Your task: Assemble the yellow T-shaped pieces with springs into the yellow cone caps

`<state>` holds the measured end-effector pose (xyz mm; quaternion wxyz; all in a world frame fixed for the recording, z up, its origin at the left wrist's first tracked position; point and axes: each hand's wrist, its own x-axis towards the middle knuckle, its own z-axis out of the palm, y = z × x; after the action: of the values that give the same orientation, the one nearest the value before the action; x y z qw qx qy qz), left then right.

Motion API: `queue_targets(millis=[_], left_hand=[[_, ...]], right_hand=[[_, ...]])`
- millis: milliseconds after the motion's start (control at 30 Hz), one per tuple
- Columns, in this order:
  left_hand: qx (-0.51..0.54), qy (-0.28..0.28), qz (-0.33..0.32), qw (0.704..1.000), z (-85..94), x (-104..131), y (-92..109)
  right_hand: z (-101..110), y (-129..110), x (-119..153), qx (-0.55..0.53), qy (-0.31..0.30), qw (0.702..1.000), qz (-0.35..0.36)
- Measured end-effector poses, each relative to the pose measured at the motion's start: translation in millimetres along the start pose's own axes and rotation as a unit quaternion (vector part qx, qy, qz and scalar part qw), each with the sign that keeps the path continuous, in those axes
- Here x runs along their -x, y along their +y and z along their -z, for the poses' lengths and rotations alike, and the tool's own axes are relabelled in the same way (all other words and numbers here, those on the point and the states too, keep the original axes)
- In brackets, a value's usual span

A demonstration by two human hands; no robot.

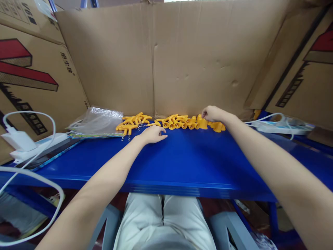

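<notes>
Several yellow corkscrew handles (127, 127) with metal spirals lie at the back of the blue table (171, 163), left of centre. To their right is a row of yellow cone-shaped parts (171, 125), their round openings facing me. My left hand (154, 134) is just in front of the pieces, palm down, thumb apart from the fingers, with nothing visible in it. At the right end of the row, my right hand (210, 113) has its fingers pinched together at the top of an upright yellow cone (202, 123). More yellow parts (218, 127) lie right of that cone.
Cardboard walls (203, 55) enclose the table's back and sides. Clear plastic bags (97, 121) lie at the back left. Near the left edge are a white charger (19, 139), cable and power strip; another power strip (288, 127) lies at the right.
</notes>
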<state>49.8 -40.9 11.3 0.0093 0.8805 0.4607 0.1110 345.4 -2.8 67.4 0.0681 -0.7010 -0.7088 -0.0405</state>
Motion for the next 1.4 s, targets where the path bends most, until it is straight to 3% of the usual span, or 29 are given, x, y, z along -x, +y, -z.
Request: queue_targets(millis=[233,533,633,733,833,900,1000,1133,1400], left_hand=[[0.003,0.007,-0.009,1.0,-0.7,0,-1],[0.012,0.017,-0.006,1.0,-2.9,-2,-6],[0.001,0.054,0.0,0.999,-1.2,-3,-12],[-0.055,0.128,0.058,0.988,4.7,-1,-21],[-0.113,0.167,0.198,0.959,13.2,4,-29],[-0.13,0.154,0.286,0.937,18.3,8,-35],[-0.131,0.089,0.37,0.915,22.1,11,-41],[-0.126,0.029,0.399,0.908,20.4,10,-48],[-0.133,0.068,0.378,0.914,5.5,11,-64]], right_hand=[[-48,0,23,0.012,0.075,0.997,0.024],[-71,17,14,-0.023,0.155,0.986,0.054],[-77,20,12,-0.054,0.173,0.982,0.051],[-79,20,10,-0.079,0.17,0.981,0.046],[-77,21,10,-0.099,0.145,0.984,0.04],[-76,21,9,-0.109,0.138,0.984,0.037],[-76,23,9,-0.117,0.134,0.983,0.042],[-77,23,9,-0.12,0.131,0.983,0.041],[-78,26,8,-0.122,0.119,0.984,0.044]])
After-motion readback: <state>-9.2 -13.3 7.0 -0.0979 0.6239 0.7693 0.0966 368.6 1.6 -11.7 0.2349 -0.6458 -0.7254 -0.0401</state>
